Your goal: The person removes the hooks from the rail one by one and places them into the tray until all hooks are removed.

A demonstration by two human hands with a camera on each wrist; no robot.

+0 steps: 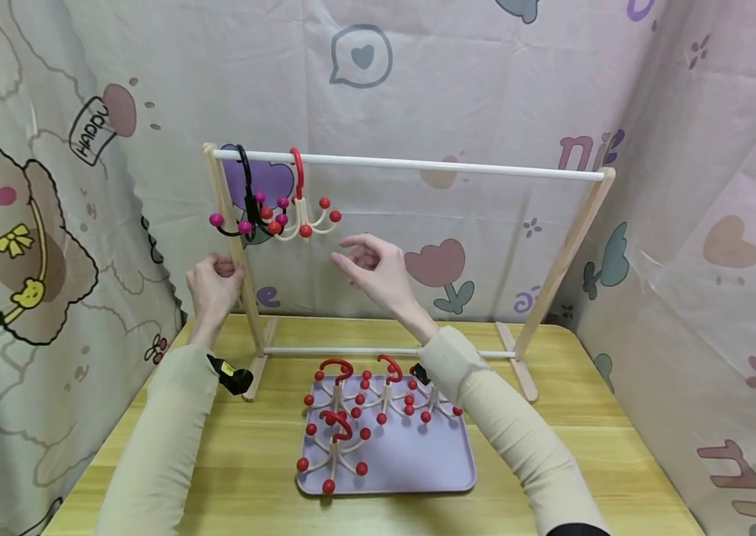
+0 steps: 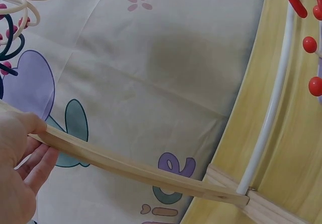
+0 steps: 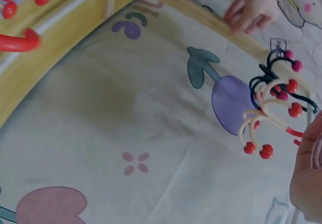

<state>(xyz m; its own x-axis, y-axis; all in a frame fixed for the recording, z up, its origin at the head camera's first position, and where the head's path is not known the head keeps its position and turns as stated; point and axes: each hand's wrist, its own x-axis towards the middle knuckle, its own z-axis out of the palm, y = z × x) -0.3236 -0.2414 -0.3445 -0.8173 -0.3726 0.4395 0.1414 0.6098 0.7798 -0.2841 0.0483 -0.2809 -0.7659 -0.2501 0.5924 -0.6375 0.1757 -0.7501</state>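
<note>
A small wooden rack (image 1: pixel 568 246) with a white top rail (image 1: pixel 418 164) stands on the yellow table. Two multi-hook hangers hang at the rail's left end: a black one (image 1: pixel 246 208) with magenta balls and a cream one (image 1: pixel 300 212) with a red hook and red balls. My left hand (image 1: pixel 213 283) grips the rack's left wooden post (image 2: pixel 126 166). My right hand (image 1: pixel 378 272) hovers open just right of the cream hanger (image 3: pixel 266 118), holding nothing. Several more red-hooked hangers (image 1: pixel 344 417) lie on a lilac tray (image 1: pixel 418 461).
Cartoon-print cloth (image 1: pixel 686 223) walls in the table on three sides. The rack's lower white crossbar (image 1: pixel 384 351) runs just behind the tray. Bare tabletop (image 1: pixel 585 447) lies right of the tray.
</note>
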